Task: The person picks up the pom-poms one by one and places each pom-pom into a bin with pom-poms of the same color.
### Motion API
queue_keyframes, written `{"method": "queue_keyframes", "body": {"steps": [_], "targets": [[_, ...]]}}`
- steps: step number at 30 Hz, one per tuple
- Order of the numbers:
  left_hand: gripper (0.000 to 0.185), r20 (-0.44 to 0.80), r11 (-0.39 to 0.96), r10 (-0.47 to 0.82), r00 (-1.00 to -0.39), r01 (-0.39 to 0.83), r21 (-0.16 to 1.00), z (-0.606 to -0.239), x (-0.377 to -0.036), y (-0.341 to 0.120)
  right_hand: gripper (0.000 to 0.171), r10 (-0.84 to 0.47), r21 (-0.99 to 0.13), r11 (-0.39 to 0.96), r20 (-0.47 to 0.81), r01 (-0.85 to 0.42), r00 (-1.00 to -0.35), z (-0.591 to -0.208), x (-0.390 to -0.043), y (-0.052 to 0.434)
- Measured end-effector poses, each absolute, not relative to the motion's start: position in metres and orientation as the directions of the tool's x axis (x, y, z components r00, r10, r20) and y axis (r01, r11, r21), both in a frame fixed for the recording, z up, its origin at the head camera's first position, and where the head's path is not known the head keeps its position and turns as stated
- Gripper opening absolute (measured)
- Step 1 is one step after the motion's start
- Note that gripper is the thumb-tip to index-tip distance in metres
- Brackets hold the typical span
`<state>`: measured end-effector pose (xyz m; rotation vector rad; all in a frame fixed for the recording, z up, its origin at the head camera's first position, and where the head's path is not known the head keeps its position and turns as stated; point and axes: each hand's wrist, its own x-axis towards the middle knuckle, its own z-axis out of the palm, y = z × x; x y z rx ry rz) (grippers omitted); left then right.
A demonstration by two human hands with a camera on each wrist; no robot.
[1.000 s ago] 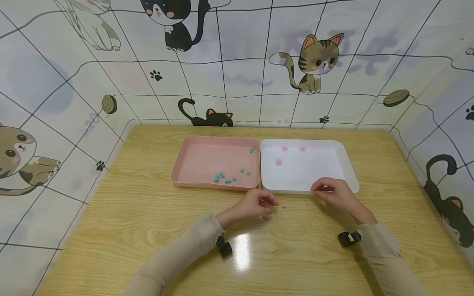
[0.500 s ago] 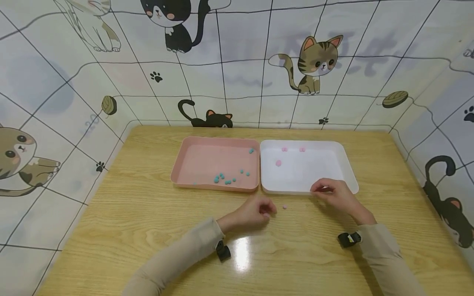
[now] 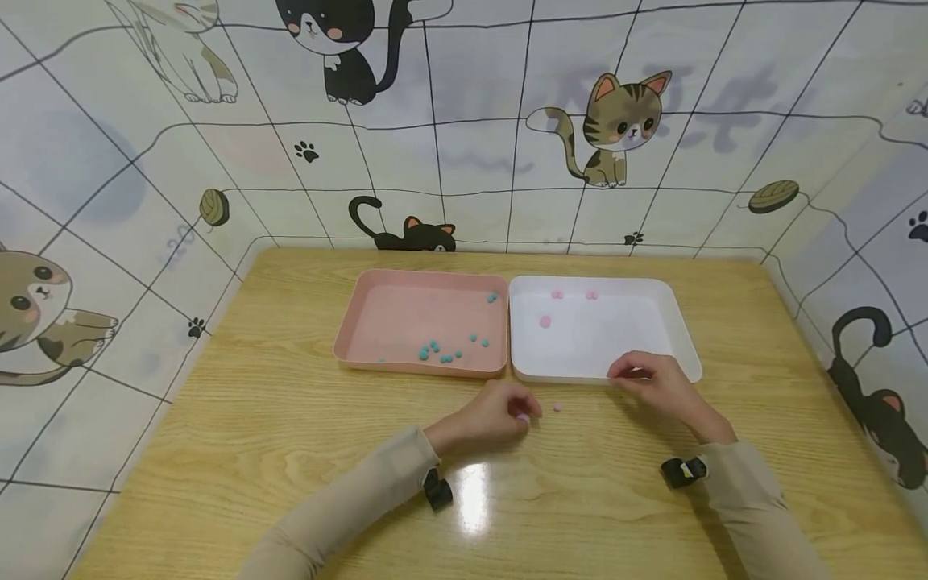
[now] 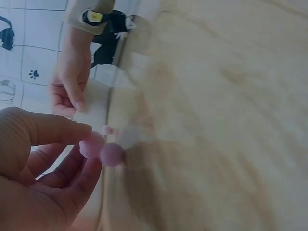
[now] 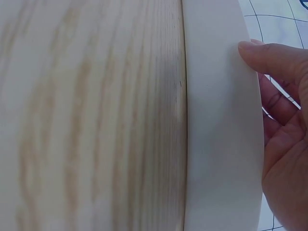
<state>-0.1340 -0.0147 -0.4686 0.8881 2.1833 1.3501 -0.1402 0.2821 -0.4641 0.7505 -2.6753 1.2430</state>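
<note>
A light wooden table (image 3: 275,451) with pronounced grain stands enclosed on three sides by a pale wall covering (image 3: 471,145) marked with thin dark grid lines and cartoon cats: a black-and-white cat (image 3: 341,44) at the top, a striped tabby (image 3: 616,121) at the back right, a black cat (image 3: 409,229) peeking over the table's far edge, and another black cat (image 3: 880,387) on the right panel. Yarn balls (image 3: 213,205) and paw prints (image 3: 306,148) dot the pattern. A bright glare (image 3: 471,491) from overhead light reflects off the table's near surface
</note>
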Motion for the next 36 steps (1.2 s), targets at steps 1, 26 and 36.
{"method": "queue_keyframes", "body": {"steps": [1,26,36], "targets": [[0.024,-0.022,0.313,0.707,-0.707,0.285,0.906,-0.468,-0.135,-0.014,0.025,-0.393,-0.691,0.545,0.289,-0.474,-0.873,-0.464,-0.140,0.282],[0.014,0.005,0.139,0.543,-0.840,0.097,0.986,-0.435,-0.200,0.031,0.023,-0.411,-0.725,0.502,0.281,-0.472,-0.868,-0.469,-0.140,0.282],[0.014,-0.023,0.148,0.457,-0.889,0.050,0.988,-0.439,-0.228,0.058,0.025,-0.415,-0.710,0.515,0.283,-0.480,-0.865,-0.467,-0.143,0.285]]}}
